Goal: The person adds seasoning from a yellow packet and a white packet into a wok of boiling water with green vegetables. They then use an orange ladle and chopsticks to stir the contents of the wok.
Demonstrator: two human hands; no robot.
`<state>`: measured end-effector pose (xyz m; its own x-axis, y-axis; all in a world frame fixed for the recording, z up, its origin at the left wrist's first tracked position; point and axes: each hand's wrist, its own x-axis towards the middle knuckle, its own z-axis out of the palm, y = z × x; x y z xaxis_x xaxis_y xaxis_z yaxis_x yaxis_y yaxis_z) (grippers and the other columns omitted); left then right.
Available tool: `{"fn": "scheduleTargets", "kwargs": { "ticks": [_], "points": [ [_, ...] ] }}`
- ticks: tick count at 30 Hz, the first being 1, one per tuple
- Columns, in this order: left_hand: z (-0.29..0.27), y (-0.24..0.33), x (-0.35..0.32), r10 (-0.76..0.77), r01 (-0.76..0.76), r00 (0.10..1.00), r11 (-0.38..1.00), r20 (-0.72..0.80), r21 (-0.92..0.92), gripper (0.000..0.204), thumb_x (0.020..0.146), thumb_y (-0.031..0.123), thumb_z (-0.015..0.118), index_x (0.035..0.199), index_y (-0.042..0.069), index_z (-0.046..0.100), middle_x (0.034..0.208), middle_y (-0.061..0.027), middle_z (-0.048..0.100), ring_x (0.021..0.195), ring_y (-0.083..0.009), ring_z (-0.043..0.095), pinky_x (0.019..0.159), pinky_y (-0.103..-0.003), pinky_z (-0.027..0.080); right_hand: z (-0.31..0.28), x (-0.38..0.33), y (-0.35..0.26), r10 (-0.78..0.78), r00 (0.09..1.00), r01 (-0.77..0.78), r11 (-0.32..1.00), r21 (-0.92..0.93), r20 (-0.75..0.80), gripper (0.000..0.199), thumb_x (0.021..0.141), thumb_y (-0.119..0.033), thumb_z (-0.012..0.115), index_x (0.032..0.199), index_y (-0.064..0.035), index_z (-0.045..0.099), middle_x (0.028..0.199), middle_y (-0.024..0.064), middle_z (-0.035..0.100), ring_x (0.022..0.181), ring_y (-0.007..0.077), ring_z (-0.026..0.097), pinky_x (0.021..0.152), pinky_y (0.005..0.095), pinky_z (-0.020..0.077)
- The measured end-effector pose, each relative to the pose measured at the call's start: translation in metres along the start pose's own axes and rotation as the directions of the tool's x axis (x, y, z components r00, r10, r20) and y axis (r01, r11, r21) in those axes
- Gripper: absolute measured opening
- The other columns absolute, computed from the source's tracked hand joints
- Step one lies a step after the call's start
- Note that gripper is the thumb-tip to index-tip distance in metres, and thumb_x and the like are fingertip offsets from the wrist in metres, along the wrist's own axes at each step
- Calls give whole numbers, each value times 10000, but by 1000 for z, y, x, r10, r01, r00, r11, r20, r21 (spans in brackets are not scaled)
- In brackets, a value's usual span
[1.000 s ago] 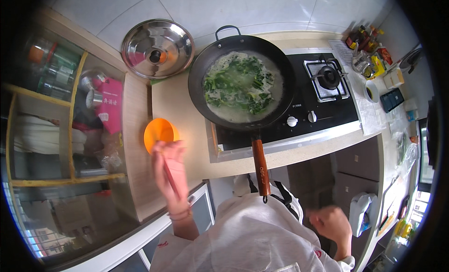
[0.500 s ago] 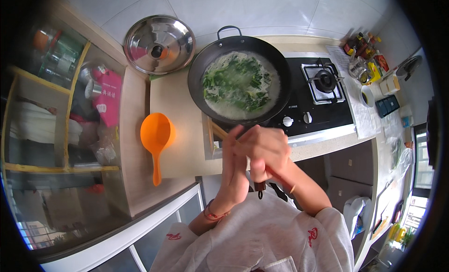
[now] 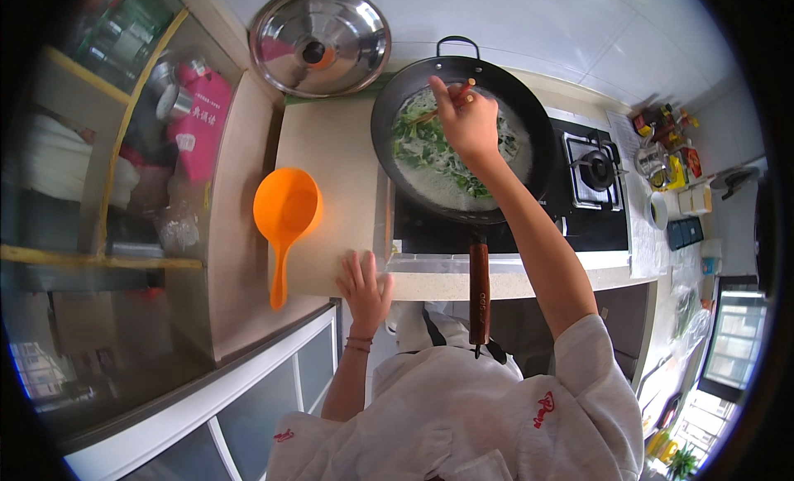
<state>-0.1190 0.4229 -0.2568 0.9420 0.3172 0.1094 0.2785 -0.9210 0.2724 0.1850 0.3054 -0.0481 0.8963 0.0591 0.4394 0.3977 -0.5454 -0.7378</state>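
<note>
My right hand [image 3: 473, 127] reaches over the wok and is closed around a pair of chopsticks [image 3: 425, 117]. Their lower ends slant down into leafy greens [image 3: 451, 162], which lie in pale, foamy liquid. The black wok [image 3: 536, 142] stands on the cooktop, and its brown wooden handle [image 3: 480, 291] points toward me past the counter edge. Fingers spread, my left hand [image 3: 365, 292] rests flat at the counter's front edge [image 3: 327, 262], holding nothing. The nearest thing to it is an orange ladle-shaped scoop [image 3: 285, 212] lying to its left.
A steel lid [image 3: 321, 38] leans against the wall at the back left. Right of the wok is a bare burner [image 3: 594, 168] on the black cooktop [image 3: 521, 237]. Bottles [image 3: 662, 121] and jars crowd the far right corner. A glass-fronted cabinet [image 3: 124, 191] stands at left.
My hands were together in front of the wok and have parted. The right has moved forward over the greens with the chopsticks; the left has dropped to the counter edge. The view has shifted slightly.
</note>
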Motion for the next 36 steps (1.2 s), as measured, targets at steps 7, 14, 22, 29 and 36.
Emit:
{"fn": "scheduleTargets", "kwargs": {
  "ticks": [7,14,22,29,36],
  "points": [
    [-1,0,4,-71,78,992,994,100,-72,644,889,427,554,1438,151,362,1515,-190,237,1405,-448,163,1044,-692,148,16,1,25,-2,993,3,1000,8,-119,476,959,-337,516,602,-24,549,474,157,512,497,390,556,508,436,446],
    [-2,-1,5,-67,78,992,991,103,-110,700,873,466,575,1441,125,349,1518,-203,217,1410,-453,139,1051,-685,122,-26,5,17,145,972,-118,982,150,-183,484,943,-376,570,655,13,588,492,91,526,459,140,504,505,309,418],
    [-7,0,9,-97,125,979,980,176,-152,817,809,550,621,1444,125,333,1533,-200,170,1427,-436,71,1065,-678,56,-12,12,10,135,990,-130,985,112,-37,567,886,-477,626,617,22,608,481,118,531,435,194,496,519,331,435],
    [-19,4,15,-129,172,953,976,275,-137,873,806,616,590,1478,155,276,1565,-177,93,1442,-415,-2,1069,-677,19,8,20,36,186,979,-178,979,96,-85,532,945,-403,526,653,15,677,535,114,614,561,230,655,589,337,504],
    [-13,3,13,-131,166,967,974,218,-154,884,778,589,637,1465,143,304,1550,-185,135,1435,-431,29,1067,-681,43,-19,22,37,379,918,-336,901,276,-117,530,952,-364,497,629,20,666,509,92,610,442,182,607,493,306,497]
  ]
}}
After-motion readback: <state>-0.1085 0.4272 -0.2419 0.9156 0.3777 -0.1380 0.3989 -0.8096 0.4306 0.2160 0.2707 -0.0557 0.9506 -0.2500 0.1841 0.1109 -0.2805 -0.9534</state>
